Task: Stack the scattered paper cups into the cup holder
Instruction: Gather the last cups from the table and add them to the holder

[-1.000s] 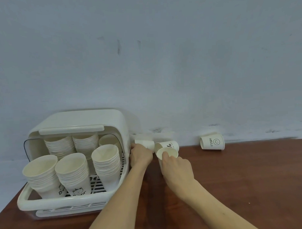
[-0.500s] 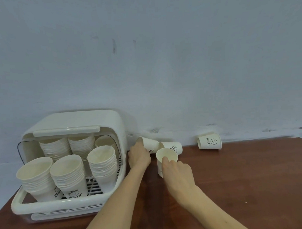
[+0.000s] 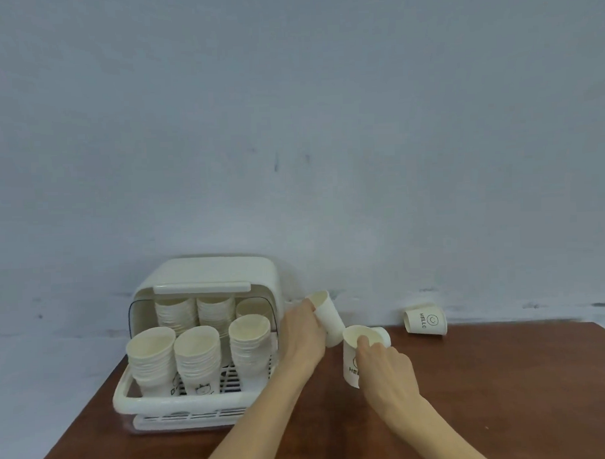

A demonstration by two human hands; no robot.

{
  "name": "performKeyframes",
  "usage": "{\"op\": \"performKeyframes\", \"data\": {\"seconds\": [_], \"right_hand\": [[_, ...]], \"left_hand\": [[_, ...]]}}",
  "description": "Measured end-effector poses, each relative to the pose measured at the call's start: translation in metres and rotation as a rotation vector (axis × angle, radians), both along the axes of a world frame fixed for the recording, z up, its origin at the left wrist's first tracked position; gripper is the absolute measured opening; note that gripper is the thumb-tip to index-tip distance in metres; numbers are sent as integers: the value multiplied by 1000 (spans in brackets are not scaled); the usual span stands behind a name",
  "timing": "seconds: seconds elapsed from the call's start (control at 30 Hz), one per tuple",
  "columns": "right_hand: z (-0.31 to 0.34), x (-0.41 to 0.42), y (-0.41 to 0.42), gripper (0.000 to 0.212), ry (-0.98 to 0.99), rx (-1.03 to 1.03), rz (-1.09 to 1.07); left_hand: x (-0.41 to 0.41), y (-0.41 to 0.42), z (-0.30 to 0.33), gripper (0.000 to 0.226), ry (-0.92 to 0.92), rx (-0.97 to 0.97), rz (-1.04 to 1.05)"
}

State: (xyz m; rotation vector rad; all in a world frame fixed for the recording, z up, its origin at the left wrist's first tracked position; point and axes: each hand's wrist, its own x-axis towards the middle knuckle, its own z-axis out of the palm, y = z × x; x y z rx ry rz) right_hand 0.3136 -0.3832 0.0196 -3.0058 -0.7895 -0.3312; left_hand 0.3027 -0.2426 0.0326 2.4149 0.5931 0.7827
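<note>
The left hand (image 3: 303, 335) reaches forward beside the cup holder (image 3: 209, 339), its fingers (image 3: 310, 306) wrapped around a plain paper cup (image 3: 328, 319) lifted off the bench (image 3: 471, 395) and tilted, mouth up and leaning toward the holder. The right hand (image 3: 384, 367) grips an upright HELLO cup (image 3: 353, 356), thumb hooked over the rim and the other fingers curled on its near wall.

Loose cups in view: 4. These are the 2 held, 1 more (image 3: 383, 334) lying just behind the right hand's cup, and 1 lying cup (image 3: 425, 321) on its side near the wall, well apart. The holder carries 6 stacks, 3 in front and 3 behind, its lid raised.

Since 0.5 s ago the left hand's cup has risen from the bench and turned more upright; the right hand's cup stays upright.
</note>
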Motion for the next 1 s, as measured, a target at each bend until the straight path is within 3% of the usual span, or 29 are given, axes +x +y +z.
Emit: {"op": "performKeyframes", "data": {"seconds": [0.43, 0.67, 1.0], "right_hand": [[26, -69, -2, 36, -18, 51, 36], [43, -102, 25, 30, -138, 90, 188], [61, -116, 75, 25, -151, 135, 288]], "left_hand": [[-100, 9, 30, 20, -72, 53, 25], [-141, 40, 43, 17, -93, 74, 112], [-183, 100, 56, 23, -68, 170, 219]]}}
